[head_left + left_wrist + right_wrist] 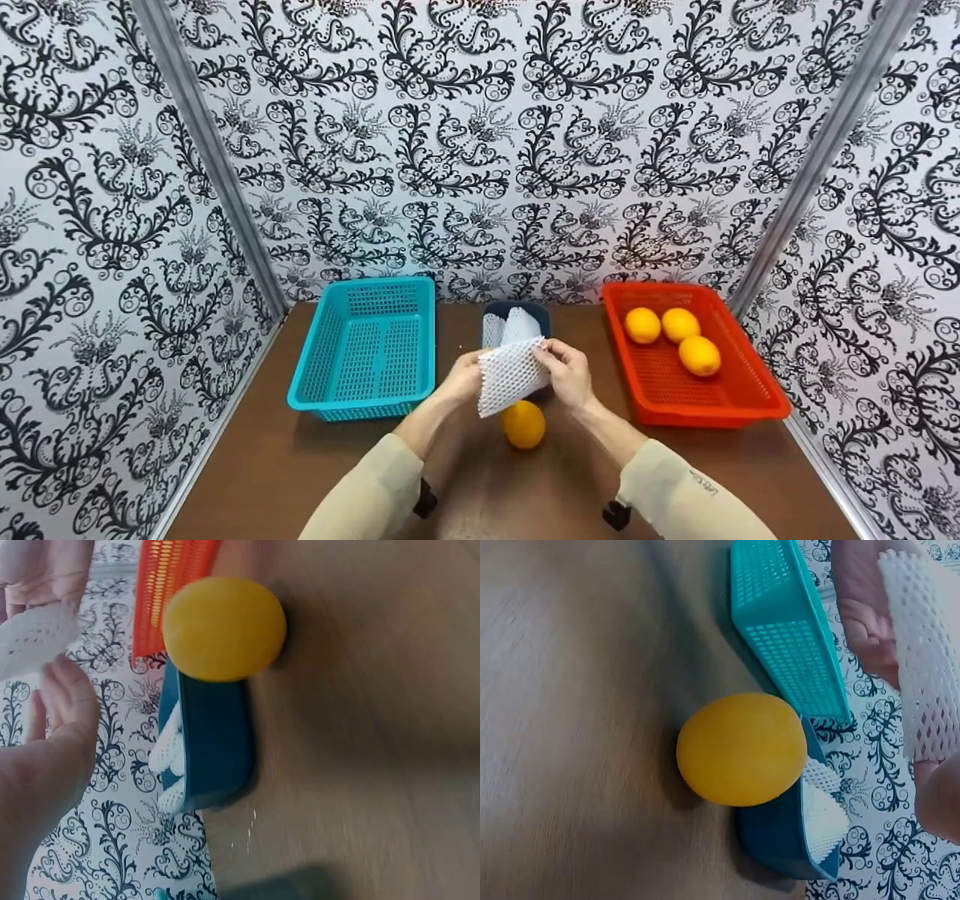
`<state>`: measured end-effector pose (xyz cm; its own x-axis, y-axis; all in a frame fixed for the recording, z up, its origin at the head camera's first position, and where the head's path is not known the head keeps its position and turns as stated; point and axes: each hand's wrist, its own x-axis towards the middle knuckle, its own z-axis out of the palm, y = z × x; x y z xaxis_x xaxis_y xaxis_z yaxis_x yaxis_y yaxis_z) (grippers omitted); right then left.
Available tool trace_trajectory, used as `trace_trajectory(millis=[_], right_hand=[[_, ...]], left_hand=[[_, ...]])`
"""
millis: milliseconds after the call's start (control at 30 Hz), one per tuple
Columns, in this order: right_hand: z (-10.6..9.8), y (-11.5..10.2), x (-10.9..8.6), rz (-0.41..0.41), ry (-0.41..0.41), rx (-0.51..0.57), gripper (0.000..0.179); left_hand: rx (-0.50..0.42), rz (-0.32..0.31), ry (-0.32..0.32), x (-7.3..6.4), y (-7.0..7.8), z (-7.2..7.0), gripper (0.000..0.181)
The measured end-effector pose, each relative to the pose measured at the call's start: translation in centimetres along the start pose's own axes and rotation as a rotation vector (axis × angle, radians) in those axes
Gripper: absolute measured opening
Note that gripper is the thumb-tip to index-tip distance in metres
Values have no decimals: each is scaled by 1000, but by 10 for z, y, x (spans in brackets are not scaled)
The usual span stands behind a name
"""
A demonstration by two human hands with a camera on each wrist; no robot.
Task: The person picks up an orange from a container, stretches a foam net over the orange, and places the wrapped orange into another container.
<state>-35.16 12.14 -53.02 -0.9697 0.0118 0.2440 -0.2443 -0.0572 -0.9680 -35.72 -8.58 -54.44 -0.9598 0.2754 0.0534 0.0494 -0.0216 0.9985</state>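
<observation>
A white foam fruit net (514, 377) is held up between both hands over the table. My left hand (461, 381) holds its left edge, fingers partly hidden behind the mesh. My right hand (571, 376) pinches the upper right corner between thumb and fingers. The net looks flattened and has nothing visible inside. Below it an orange (523, 426) rests on the table, apart from both hands; the wrist views show its smooth side (742, 750). Just behind stands a dark blue box (217, 742) with more foam nets (523, 324) sticking out of its top.
On the left is a turquoise basket (300, 394) with nothing in it. A red basket (750, 409) on the right holds three oranges (699, 355). Patterned walls (480, 150) close off the brown table (247, 480) at the back and sides.
</observation>
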Motion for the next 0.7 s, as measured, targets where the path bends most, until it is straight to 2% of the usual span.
trace_trajectory(millis=[133, 233, 333, 433, 500, 567, 700], right_hand=[[5, -1, -1, 106, -19, 109, 15], [6, 0, -2, 166, -44, 154, 17], [5, 2, -3, 205, -63, 168, 23], [5, 3, -2, 218, -62, 173, 24], [5, 3, -2, 220, -53, 171, 24], [5, 2, -2, 216, -36, 165, 24], [4, 3, -1, 172, 9, 119, 22]], left_hand=[[-177, -69, -100, 2, -2, 10, 40], [-271, -111, -136, 2, -1, 19, 38], [-343, -125, -95, 4, 1, 28, 31], [-399, -98, 7, 7, 2, 36, 14], [-421, -67, 73, 9, 1, 39, 16], [-440, -54, 112, 10, 2, 41, 21], [-479, -49, 111, 9, 2, 41, 24]])
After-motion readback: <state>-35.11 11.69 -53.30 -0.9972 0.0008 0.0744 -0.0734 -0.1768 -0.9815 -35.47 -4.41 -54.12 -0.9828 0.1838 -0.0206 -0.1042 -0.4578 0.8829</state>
